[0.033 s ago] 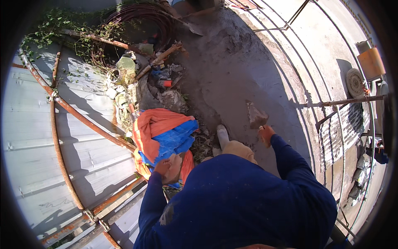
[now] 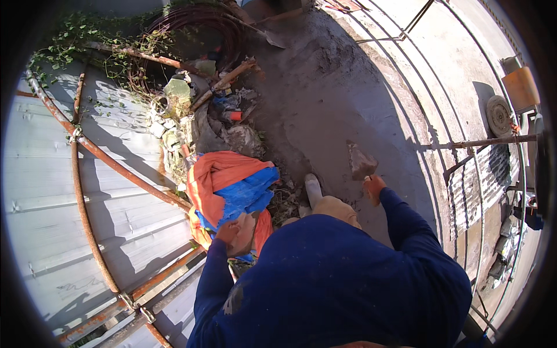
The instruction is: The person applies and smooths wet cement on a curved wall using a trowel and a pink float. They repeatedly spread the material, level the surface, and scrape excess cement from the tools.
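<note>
Trowel (image 2: 361,162), broad triangular blade smeared brown-grey, sits over a wide spread of wet-looking grey mortar (image 2: 325,122), ahead and to the right of the wearer's pale boot (image 2: 313,188). Whether the blade touches the surface: cannot tell. Right hand (image 2: 374,188) closed round the handle end, fingers wrapped, blade pointing away from the body. Left hand (image 2: 228,232) at the other side of the torso, clamped on the left edge of a flat brown piece (image 2: 245,235); its far side overlaps an orange and blue tarp (image 2: 246,194) in view, contact between the two unclear. Hands well apart. Both arms in dark blue sleeves.

Beyond the tarp, a rubble heap (image 2: 241,139) with a small red cylinder (image 2: 235,116) in it; a wooden post (image 2: 226,84) slants across the heap. Farther out, a coil of thin rods (image 2: 232,43) and a shovel blade (image 2: 274,39) near the mortar's far end. Left side: pale metal sheeting (image 2: 52,180), rusty pipe (image 2: 116,160) running over it, green creeper (image 2: 64,43) at the upper corner. Right side: sunlit ground, a wheel (image 2: 498,116) beside an orange-brown box (image 2: 520,88).
</note>
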`<state>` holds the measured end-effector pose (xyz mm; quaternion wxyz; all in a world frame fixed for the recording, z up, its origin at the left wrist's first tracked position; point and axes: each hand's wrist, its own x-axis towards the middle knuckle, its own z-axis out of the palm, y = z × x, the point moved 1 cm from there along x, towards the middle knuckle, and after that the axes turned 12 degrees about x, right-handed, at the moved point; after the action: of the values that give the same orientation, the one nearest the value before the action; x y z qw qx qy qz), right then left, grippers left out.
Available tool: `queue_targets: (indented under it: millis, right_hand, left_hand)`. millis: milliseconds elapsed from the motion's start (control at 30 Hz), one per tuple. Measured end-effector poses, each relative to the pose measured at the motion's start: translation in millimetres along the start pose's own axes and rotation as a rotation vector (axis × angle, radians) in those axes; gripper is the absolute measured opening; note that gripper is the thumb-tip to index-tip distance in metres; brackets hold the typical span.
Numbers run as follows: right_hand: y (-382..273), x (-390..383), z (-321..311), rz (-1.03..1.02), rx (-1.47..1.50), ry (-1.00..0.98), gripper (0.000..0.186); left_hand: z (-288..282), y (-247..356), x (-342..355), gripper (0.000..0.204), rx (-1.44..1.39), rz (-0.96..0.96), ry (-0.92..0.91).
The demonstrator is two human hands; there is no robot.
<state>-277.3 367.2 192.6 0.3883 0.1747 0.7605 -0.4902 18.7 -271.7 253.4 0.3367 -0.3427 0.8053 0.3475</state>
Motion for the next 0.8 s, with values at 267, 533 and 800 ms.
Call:
queue_targets:
  millis: [267, 533, 800]
  right_hand:
    - [55, 95, -36, -0.557, -0.632, -0.219, 0.028]
    - [-60, 47, -46, 0.062, 0.075, 0.025, 0.024]
    - [-40, 55, -48, 0.054, -0.060, -0.036, 0.023]
  left_hand:
    - [-21, 42, 45, 0.054, 0.131, 0.052, 0.050]
    - [-19, 101, 57, 0.056, 0.141, 0.075, 0.025]
    - [-46, 162, 76, 0.056, 0.221, 0.175, -0.023]
